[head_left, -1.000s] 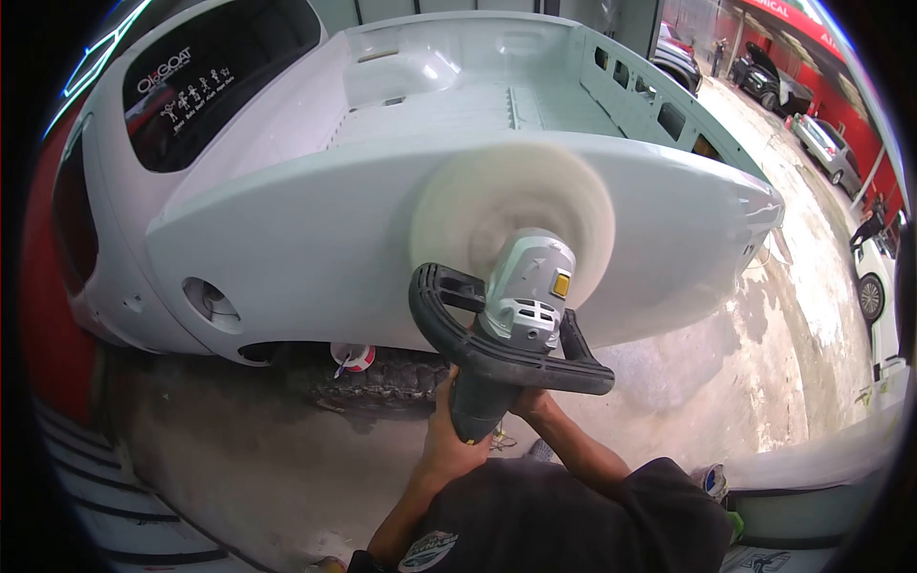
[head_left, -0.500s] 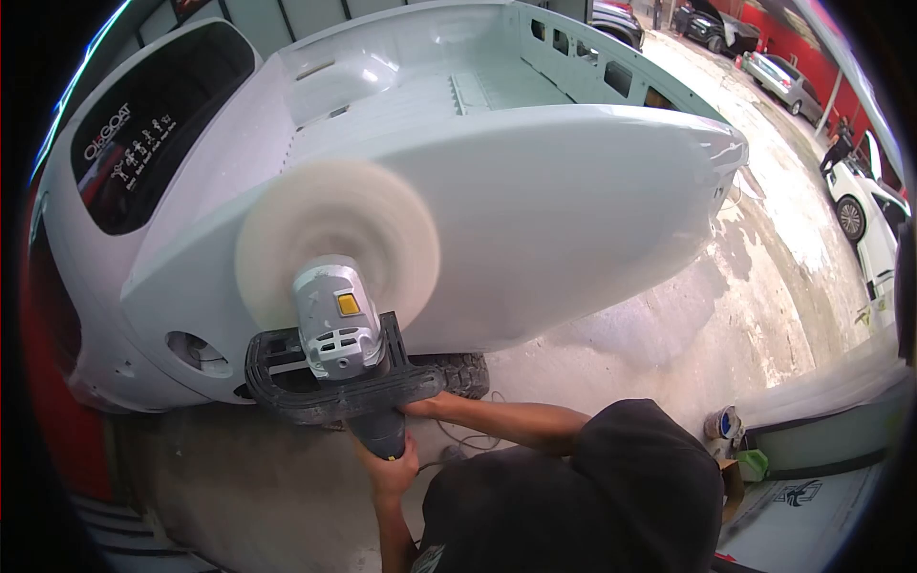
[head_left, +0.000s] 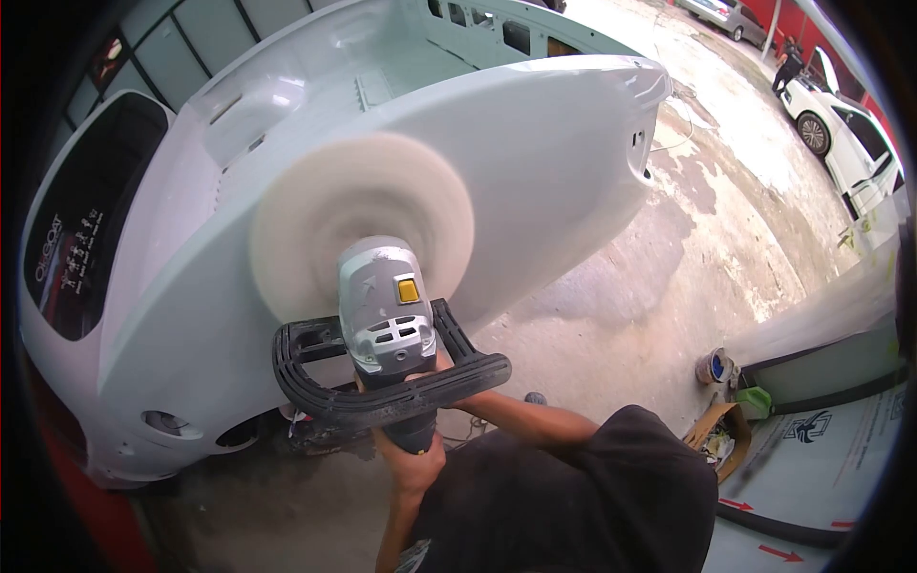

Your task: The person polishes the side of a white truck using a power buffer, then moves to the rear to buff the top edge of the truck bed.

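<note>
A silver and black power polisher (head_left: 384,301) with a yellow button is in front of me, its large round pale pad (head_left: 330,205) blurred by spinning. The pad lies over the white side panel (head_left: 535,153) of a pickup bed. My left hand (head_left: 415,466) is wrapped around the tool's black rear body, below the looped black handle (head_left: 401,401). Partly hidden behind that loop, my right hand (head_left: 444,368) grips the dark body just behind the silver head. Most of its fingers are out of sight.
The truck's rear window (head_left: 91,220) is at the left. A cord (head_left: 468,430) trails on the concrete floor (head_left: 611,325). At the right stand a paint bucket (head_left: 714,366) and an open cardboard box (head_left: 721,439). A white car (head_left: 850,143) and another person (head_left: 788,69) are farther back.
The view has turned, so the truck sits farther left and lower. The polisher has shifted right along the panel. My right hand shows higher, nearer the silver head. The pad is blurred in both frames.
</note>
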Motion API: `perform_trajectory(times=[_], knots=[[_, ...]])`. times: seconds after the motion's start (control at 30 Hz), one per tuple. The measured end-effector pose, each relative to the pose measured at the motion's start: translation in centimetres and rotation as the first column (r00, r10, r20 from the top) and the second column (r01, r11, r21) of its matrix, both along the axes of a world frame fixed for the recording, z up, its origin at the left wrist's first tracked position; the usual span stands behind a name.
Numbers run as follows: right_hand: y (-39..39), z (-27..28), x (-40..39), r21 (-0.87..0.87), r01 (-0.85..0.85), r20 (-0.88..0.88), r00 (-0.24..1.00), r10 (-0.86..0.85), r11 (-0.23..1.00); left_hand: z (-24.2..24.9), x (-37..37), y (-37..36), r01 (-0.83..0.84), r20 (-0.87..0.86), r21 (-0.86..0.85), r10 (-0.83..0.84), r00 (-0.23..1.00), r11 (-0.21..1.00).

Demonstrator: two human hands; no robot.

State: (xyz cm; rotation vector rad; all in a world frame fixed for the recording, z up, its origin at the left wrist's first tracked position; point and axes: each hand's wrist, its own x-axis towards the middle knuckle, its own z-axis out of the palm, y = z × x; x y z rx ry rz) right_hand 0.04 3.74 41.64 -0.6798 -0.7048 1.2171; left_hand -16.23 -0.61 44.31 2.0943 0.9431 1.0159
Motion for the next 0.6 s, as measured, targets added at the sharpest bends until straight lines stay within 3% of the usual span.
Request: perform_trajectory(times=[0.3, 0.5, 0.6], knots=[[-2.9, -0.5, 8.9, 0.093, 0.104, -0.093, 0.991, -0.096, 0.99, 4.7, 9.5, -1.8, 0.146, 0.036, -0.128, -0.142, 0.989, 0.981], [-5.1, 0.5, 14.2, 0.183, 0.118, -0.128, 0.987, -0.095, 0.976, 6.1, 14.8, -2.8, 0.209, 0.053, -0.1, -0.204, 0.977, 0.973], [-6.3, 1.2, 16.7, 0.252, 0.117, -0.158, 0.984, -0.079, 0.961, 6.8, 16.8, -3.6, 0.218, 0.089, -0.249, -0.202, 0.975, 0.944]])
